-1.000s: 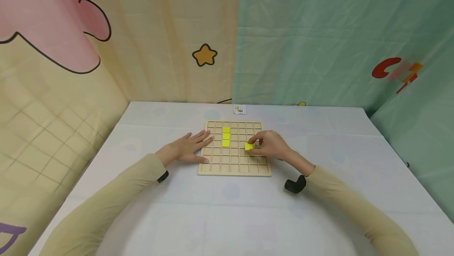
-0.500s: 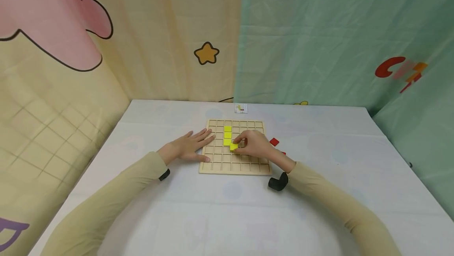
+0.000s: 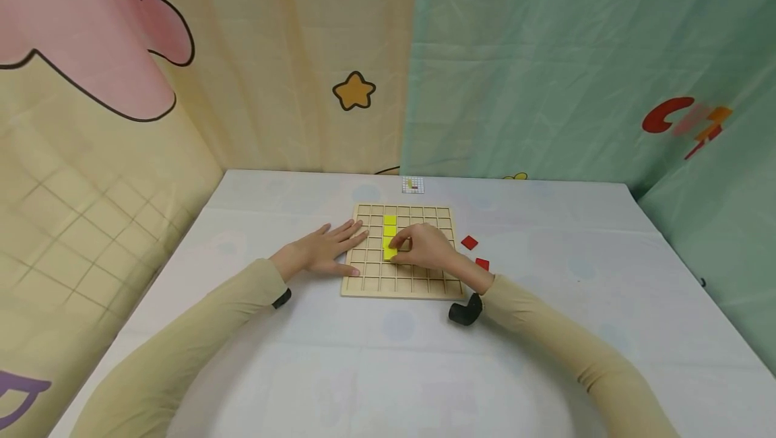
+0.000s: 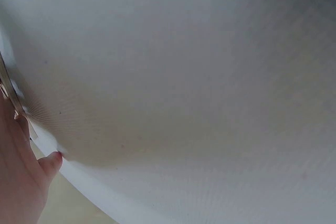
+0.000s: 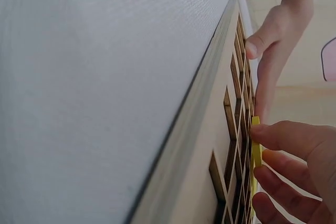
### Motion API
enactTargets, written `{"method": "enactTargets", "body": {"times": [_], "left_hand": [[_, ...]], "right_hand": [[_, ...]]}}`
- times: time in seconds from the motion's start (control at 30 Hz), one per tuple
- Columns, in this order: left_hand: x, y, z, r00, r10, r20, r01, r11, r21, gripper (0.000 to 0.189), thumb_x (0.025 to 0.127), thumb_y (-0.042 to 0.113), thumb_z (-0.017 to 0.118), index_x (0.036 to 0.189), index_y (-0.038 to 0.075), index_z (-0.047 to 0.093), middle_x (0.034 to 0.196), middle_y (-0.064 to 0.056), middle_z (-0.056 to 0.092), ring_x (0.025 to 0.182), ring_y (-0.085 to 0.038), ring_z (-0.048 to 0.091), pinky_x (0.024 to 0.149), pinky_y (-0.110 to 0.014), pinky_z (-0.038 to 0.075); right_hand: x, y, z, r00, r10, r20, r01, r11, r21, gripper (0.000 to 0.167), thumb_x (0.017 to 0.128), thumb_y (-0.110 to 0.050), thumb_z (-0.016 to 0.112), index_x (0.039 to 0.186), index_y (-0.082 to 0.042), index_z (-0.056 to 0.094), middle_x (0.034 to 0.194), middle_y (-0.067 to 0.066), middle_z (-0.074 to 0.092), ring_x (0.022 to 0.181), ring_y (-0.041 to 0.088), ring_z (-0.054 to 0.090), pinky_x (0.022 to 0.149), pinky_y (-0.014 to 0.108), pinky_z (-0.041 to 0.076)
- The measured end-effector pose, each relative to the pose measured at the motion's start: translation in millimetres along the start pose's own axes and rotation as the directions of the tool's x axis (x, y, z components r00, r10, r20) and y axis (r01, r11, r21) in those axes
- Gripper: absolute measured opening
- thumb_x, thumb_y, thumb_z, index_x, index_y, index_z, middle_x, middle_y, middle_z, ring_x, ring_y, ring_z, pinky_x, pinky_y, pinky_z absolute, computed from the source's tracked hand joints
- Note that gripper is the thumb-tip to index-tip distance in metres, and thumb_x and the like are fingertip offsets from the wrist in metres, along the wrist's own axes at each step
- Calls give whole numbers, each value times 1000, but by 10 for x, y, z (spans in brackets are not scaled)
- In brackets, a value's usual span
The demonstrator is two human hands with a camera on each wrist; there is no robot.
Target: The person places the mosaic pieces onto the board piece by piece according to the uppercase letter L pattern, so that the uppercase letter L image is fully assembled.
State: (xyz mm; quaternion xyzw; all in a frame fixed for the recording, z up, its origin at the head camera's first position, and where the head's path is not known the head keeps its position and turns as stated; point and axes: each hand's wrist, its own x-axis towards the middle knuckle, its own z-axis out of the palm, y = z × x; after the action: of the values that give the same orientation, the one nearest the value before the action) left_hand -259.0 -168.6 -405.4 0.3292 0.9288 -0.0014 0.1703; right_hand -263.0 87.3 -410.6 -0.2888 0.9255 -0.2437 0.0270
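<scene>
A wooden grid board [image 3: 370, 286] lies on the table, with yellow square tiles [image 3: 390, 220] in one column of its cells. Between thumb and fingers my right hand [image 3: 427, 247] pinches another yellow tile [image 5: 256, 141] at the lower end of that column. The right wrist view shows this tile edge-on, close over the board's slots. My left hand [image 3: 321, 251] rests with fingers spread on the board's left edge, its thumb apart near the lower left. In the left wrist view only part of the left hand [image 4: 26, 182] shows, beside the board's edge.
Two red square tiles [image 3: 469, 242] lie on the white tablecloth [image 3: 364, 364] right of the board, one partly behind the right wrist. A small card [image 3: 413, 185] with a printed grid lies beyond the board. Patterned curtains [image 3: 515, 67] stand behind the table.
My right hand has carried the yellow tile leftward across the board to the column's lower end. The red tiles have come into sight behind it. My left hand stays in place.
</scene>
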Motion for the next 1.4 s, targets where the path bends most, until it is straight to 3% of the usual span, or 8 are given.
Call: {"method": "enactTargets", "body": {"times": [0.53,0.83,1.13,1.4], "left_hand": [[60,-38,24,1000,-23,22,23,1000,10,89,89,72,38,156,27,-1,163,0,-10,151,-22,-5,119,-56,7],[44,-11,0,1000,-22,19,22,1000,21,90,90,70,39,156,24,0,164,-3,-8,151,-24,-4,119,-57,6],[25,11,-1,1000,-19,18,19,1000,8,91,90,69,41,156,22,2,164,-5,-6,151,-26,-3,118,-58,6],[43,2,20,999,-35,27,35,999,3,91,89,71,41,156,24,2,164,-3,-7,151,-24,-4,119,-57,5]], "right_hand": [[5,-15,8,1000,-1,-4,1,1000,-11,24,77,-34,81,94,-16,78,99,-1,74,66,5,56,61,18,44],[-55,-2,-77,1000,8,-2,-8,1000,7,25,79,-32,79,98,-17,77,99,-2,74,65,5,56,60,20,45],[-246,189,-272,998,16,-64,-16,1000,6,23,80,-25,77,100,-15,76,94,-1,73,62,6,54,55,22,42],[-451,410,-486,990,64,-129,-58,997,51,25,79,-22,79,102,-11,75,95,5,73,70,13,57,58,25,44]]}}
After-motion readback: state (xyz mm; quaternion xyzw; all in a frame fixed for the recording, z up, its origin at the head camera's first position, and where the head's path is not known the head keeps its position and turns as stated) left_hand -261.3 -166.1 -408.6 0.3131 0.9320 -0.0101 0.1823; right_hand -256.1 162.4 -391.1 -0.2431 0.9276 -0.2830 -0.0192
